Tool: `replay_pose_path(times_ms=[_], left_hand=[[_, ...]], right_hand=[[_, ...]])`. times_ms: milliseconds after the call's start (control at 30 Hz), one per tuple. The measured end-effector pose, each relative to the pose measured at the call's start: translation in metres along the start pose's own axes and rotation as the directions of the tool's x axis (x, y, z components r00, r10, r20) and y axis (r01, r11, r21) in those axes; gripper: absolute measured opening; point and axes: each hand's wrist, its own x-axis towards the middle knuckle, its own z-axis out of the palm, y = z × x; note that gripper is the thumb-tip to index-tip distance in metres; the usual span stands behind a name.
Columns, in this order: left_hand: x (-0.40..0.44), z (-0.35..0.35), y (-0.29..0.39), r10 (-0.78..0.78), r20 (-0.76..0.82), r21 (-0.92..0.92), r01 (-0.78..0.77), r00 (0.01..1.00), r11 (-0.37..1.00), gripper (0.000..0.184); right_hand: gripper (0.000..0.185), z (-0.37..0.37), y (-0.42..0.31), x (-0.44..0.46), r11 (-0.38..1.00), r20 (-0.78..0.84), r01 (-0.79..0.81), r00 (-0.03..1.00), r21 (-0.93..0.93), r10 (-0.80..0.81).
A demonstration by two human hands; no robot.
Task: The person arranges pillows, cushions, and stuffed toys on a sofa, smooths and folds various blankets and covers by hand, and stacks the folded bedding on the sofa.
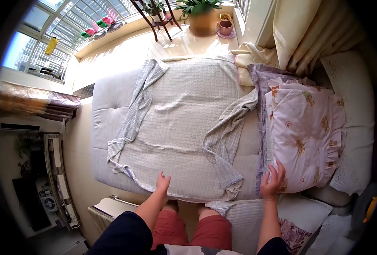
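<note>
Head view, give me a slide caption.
Left hand over a spread blanket, right hand by the ruffled pink bedding.

blanket [184,110] on bed [107,110] — bedding [303,131] to r., planter [202,21] bhnd

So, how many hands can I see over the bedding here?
2. The left hand is over the near part of the spread blanket; the right hand is at the near corner of the folded pink bedding. Both show; no others are visible.

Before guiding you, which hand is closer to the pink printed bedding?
Your right hand, at the near edge of the pink printed bedding; the left hand is over the pale blanket.
</note>
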Motion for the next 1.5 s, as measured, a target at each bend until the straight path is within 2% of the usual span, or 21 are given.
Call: replay_pose_path(times_ms=[100, 200, 267, 300, 367, 567, 633, 733, 767, 833, 867, 967, 1033, 1100, 1133, 1200, 1300, 1367, 1433, 1467, 1500], left_hand=[[0.011, -0.050, -0.011, -0.095, -0.077, -0.065, 0.090, 0.992, 0.994, 0.069], [0.035, -0.083, -0.037, -0.095, -0.121, -0.086, 0.084, 0.988, 0.993, 0.071], [0.051, -0.103, -0.047, -0.088, -0.134, -0.083, 0.077, 0.987, 0.994, 0.071], [0.060, -0.112, -0.052, -0.098, -0.185, -0.052, 0.090, 0.978, 0.995, 0.073], [0.080, -0.131, -0.062, -0.111, -0.284, 0.006, 0.117, 0.952, 0.993, 0.076], [0.136, -0.182, -0.086, -0.333, -0.307, -0.074, 0.326, 0.892, 0.942, 0.068], [0.142, -0.202, -0.083, -0.526, -0.333, -0.081, 0.532, 0.783, 0.843, 0.071], [0.168, -0.224, -0.106, -0.620, -0.390, -0.189, 0.600, 0.681, 0.778, 0.078], [0.174, -0.232, -0.111, -0.629, -0.385, -0.196, 0.606, 0.675, 0.771, 0.078], [0.185, -0.250, -0.120, -0.650, -0.330, -0.527, 0.438, 0.684, 0.728, 0.083], [0.192, -0.258, -0.126, -0.658, -0.325, -0.535, 0.442, 0.679, 0.720, 0.083], [0.205, -0.277, -0.134, -0.597, -0.011, -0.898, 0.256, 0.802, 0.359, 0.083], [0.199, -0.285, -0.134, -0.541, 0.031, -0.900, 0.259, 0.841, 0.351, 0.070], [0.170, -0.289, -0.125, -0.051, 0.254, -0.934, 0.259, 0.966, 0.246, 0.053], [0.151, -0.286, -0.118, 0.003, 0.318, -0.927, 0.310, 0.948, 0.212, 0.046], [0.095, -0.278, -0.101, 0.111, 0.436, -0.895, 0.416, 0.893, 0.163, 0.040], [0.023, -0.258, -0.095, 0.266, 0.600, -0.800, 0.578, 0.755, 0.165, 0.040], [-0.013, -0.239, -0.097, 0.300, 0.646, -0.754, 0.649, 0.702, 0.105, 0.043], [-0.035, -0.223, -0.107, 0.375, 0.685, -0.694, 0.717, 0.625, 0.072, 0.045], [-0.043, -0.217, -0.115, 0.357, 0.700, -0.688, 0.719, 0.618, 0.105, 0.046], [-0.050, -0.218, -0.112, 0.370, 0.701, -0.688, 0.716, 0.610, 0.122, 0.046]], right_hand=[[0.031, 0.058, -0.049, -0.046, 0.959, 0.312, -0.151, 0.948, 0.238, 0.071], [0.032, 0.107, -0.092, -0.092, 0.949, 0.462, -0.167, 0.887, 0.266, 0.026], [0.032, 0.136, -0.118, -0.120, 0.936, 0.676, -0.235, 0.737, 0.264, -0.005], [0.032, 0.143, -0.137, -0.126, 0.939, 0.686, -0.230, 0.728, 0.257, -0.009], [0.030, 0.159, -0.175, -0.139, 0.935, 0.823, -0.308, 0.567, 0.176, 0.032], [0.029, 0.208, -0.265, -0.182, 0.946, 0.853, -0.305, 0.518, 0.114, 0.064], [0.029, 0.220, -0.294, -0.189, 0.939, 0.898, -0.329, 0.436, 0.098, 0.059], [0.029, 0.233, -0.334, -0.194, 0.932, 0.923, -0.347, 0.382, 0.104, 0.039], [0.029, 0.238, -0.343, -0.196, 0.920, 0.935, -0.370, 0.355, 0.125, 0.016], [0.029, 0.245, -0.359, -0.200, 0.930, 0.933, -0.340, 0.360, 0.137, -0.006], [0.029, 0.246, -0.371, -0.194, 0.941, 0.936, -0.312, 0.351, 0.134, -0.017], [0.031, 0.250, -0.392, -0.189, 0.954, 0.946, -0.276, 0.323, 0.118, -0.023], [0.032, 0.254, -0.403, -0.189, 0.957, 0.951, -0.270, 0.308, 0.109, -0.022], [0.038, 0.259, -0.413, -0.191, 0.857, 0.978, -0.502, 0.209, 0.116, -0.010], [0.038, 0.261, -0.419, -0.190, 0.860, 0.976, -0.495, 0.217, 0.122, -0.014], [0.055, 0.264, -0.432, -0.189, 0.415, 0.972, -0.895, -0.219, -0.164, -0.086], [0.069, 0.264, -0.435, -0.199, -0.290, 0.957, -0.943, -0.080, -0.163, -0.278], [0.066, 0.258, -0.447, -0.189, -0.436, 0.988, -0.898, 0.118, 0.064, -0.098], [0.050, 0.254, -0.430, -0.182, -0.580, 0.999, -0.813, 0.037, 0.046, 0.028], [0.050, 0.245, -0.424, -0.181, -0.585, 0.998, -0.809, 0.056, 0.063, 0.030], [0.049, 0.233, -0.414, -0.182, -0.392, 0.979, -0.899, 0.163, 0.197, 0.119]])
